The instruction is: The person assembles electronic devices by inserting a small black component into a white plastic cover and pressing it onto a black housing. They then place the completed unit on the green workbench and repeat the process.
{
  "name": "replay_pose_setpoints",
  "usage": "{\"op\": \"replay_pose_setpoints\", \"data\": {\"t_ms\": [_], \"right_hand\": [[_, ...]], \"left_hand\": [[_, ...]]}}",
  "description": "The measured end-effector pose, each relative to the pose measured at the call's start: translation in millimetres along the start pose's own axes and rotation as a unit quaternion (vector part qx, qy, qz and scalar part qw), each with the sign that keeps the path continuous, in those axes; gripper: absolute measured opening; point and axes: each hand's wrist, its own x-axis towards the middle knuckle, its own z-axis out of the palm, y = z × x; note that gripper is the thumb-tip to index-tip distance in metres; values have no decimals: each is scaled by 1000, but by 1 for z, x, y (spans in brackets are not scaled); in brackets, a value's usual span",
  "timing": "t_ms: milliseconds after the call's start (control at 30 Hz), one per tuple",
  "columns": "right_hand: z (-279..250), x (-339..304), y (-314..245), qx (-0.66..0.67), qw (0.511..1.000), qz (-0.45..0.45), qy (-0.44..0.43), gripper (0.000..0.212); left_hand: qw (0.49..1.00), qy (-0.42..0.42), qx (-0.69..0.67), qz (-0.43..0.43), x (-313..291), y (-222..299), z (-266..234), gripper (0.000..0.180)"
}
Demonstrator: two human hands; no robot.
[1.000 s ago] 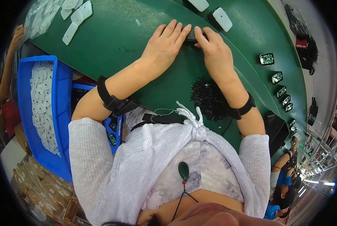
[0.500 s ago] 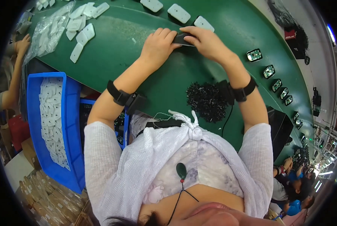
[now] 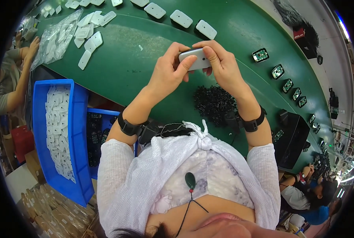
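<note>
Between my two hands is a small rounded casing [image 3: 198, 60], its pale cover facing me and a dark edge along its far side. My left hand [image 3: 172, 65] grips the casing's left end, thumb pressed on the pale face. On the other end my right hand [image 3: 220, 63] is closed, its thumb also on the cover near a small dark hole. Both hands hold it tilted above the green table [image 3: 121, 63]. Below my right wrist lies a heap of small black parts [image 3: 213, 104]. A finished-looking white-topped casing [image 3: 206, 30] stands beyond my right hand, beside similar ones.
A blue bin [image 3: 83, 146] of white covers stands at the left, beside a lower blue crate of dark parts. Loose white covers [image 3: 90, 43] and a clear bag [image 3: 56, 39] lie far left. Open casings with green boards [image 3: 278, 71] line the right, near a black box [image 3: 291, 139]. Other people work nearby.
Both hands have drawn the casing closer to me and turned it, so its pale cover now shows instead of its dark side.
</note>
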Motion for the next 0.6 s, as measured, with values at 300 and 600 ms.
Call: {"op": "replay_pose_setpoints", "data": {"t_ms": [300, 600], "right_hand": [[-9, -19, 2, 161, 987, 7, -25, 32], [-26, -43, 25, 130, 989, 59, 35, 33]], "left_hand": [[1000, 7, -4, 6, -8, 3, 10, 24], [999, -44, 13, -12, 1, -13, 41, 29]]}}
